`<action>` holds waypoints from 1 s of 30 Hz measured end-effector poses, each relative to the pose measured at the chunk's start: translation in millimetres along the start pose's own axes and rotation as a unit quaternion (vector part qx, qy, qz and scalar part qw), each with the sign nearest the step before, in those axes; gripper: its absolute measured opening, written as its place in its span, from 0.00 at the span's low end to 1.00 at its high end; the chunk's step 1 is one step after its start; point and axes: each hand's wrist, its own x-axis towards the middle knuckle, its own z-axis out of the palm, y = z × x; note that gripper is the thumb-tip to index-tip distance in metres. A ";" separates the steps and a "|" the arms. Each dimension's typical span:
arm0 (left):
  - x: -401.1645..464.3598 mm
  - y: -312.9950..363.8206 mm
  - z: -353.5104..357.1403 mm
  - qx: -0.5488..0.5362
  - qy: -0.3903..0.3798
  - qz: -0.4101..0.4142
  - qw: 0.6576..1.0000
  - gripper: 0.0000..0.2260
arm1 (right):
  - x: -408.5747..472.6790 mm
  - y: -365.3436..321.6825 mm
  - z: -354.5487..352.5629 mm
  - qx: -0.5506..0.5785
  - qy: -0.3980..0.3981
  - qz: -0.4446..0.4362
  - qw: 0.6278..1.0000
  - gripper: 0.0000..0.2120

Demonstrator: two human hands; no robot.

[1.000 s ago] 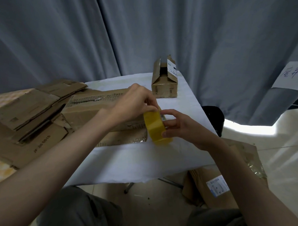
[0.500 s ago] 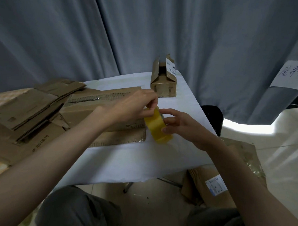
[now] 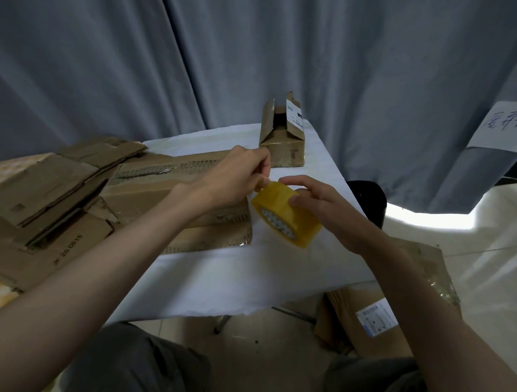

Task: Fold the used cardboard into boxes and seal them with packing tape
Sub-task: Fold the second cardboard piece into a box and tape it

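— What hangs behind?
— A grey curtain [image 3: 257, 62], with a handwritten paper sign [image 3: 504, 126] at right.
— And the table?
— A white cloth [image 3: 233, 277] covers it; a black bin [image 3: 366, 200] stands just beside it.

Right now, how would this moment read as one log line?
step: freeing tape end | right hand: holds tape roll | left hand: pinches at roll's edge | small box: flaps open, untaped

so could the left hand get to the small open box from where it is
Probably yes: the left hand pinches at the tape roll just in front of the box, with nothing between, though it must let go first.
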 end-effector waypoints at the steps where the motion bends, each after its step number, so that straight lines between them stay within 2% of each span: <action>1: 0.0 1.3 -0.8 -0.002 0.003 -0.002 1.000 0.07 | 0.1 -0.7 -0.5 -0.002 0.001 0.002 1.000 0.13; 11: -3.3 4.0 -3.0 -0.023 0.005 -0.024 0.999 0.11 | -3.1 -6.2 -1.8 -0.008 -0.005 0.009 1.000 0.13; 18: -3.9 7.0 -7.5 -0.044 -0.030 -0.050 0.997 0.08 | -6.7 -10.5 -2.8 -0.013 -0.015 0.018 1.000 0.15; 24: -6.2 7.2 -9.9 -0.093 -0.069 -0.063 0.991 0.07 | -10.8 -13.3 0.3 -0.046 -0.027 -0.011 0.999 0.13; 30: -5.1 14.9 -26.2 -0.130 -0.070 -0.033 0.988 0.08 | -7.3 -13.2 7.2 -0.110 0.034 -0.035 0.993 0.10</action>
